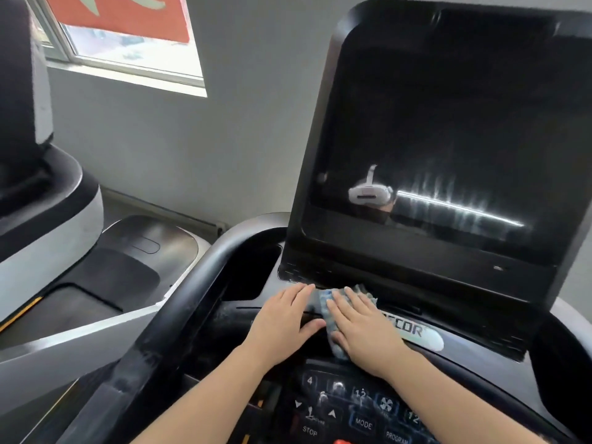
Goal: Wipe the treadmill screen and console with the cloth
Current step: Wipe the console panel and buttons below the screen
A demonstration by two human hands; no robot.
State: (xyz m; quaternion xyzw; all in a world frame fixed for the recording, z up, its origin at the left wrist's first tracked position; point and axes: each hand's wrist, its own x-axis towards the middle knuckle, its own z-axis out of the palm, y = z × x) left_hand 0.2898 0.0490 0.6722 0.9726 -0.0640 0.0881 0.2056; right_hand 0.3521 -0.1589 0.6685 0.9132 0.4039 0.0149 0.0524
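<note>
A large black treadmill screen [448, 129] stands tilted at the right, dark and streaked with reflections. Below it lies the black console [474, 344] with a logo strip and a button panel [362, 408]. A crumpled blue-grey cloth [323, 304] lies on the console ledge just under the screen. My right hand [365, 328] presses flat on the cloth, fingers spread. My left hand [285, 318] rests flat on the ledge beside it, its fingertips touching the cloth's left edge.
A curved black handrail [179, 302] runs down the left of the console. A neighbouring machine [48, 200] stands at the far left. A grey wall and a window [128, 36] are behind. A red stop knob [344, 441] shows at the bottom edge.
</note>
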